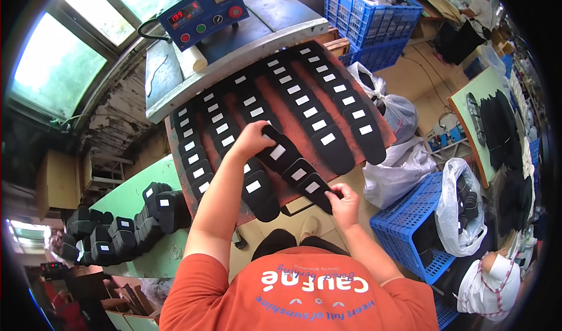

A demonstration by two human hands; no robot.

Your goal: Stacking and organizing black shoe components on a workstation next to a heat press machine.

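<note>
A row of overlapping black rounded pads (pixel 297 173), each with a white label, stretches between my two hands. My left hand (pixel 254 139) pinches the far left end of this row. At its near right end, my right hand (pixel 344 204) grips the last pad between thumb and fingers. Beneath lies a reddish board (pixel 381 120) carrying several columns of similar black pads (pixel 332 146), laid overlapping with their labels up. The held row slants over the gap between two columns, and my left forearm covers part of the pads on the left.
A press table (pixel 275 9) with a blue control box (pixel 205 16) adjoins the board's far edge. Stacked black pads (pixel 123 234) sit on a green table (pixel 175 250) at left. Blue crates (pixel 404 217) and plastic bags (pixel 398 167) stand at right; a person (pixel 481 15) works far off.
</note>
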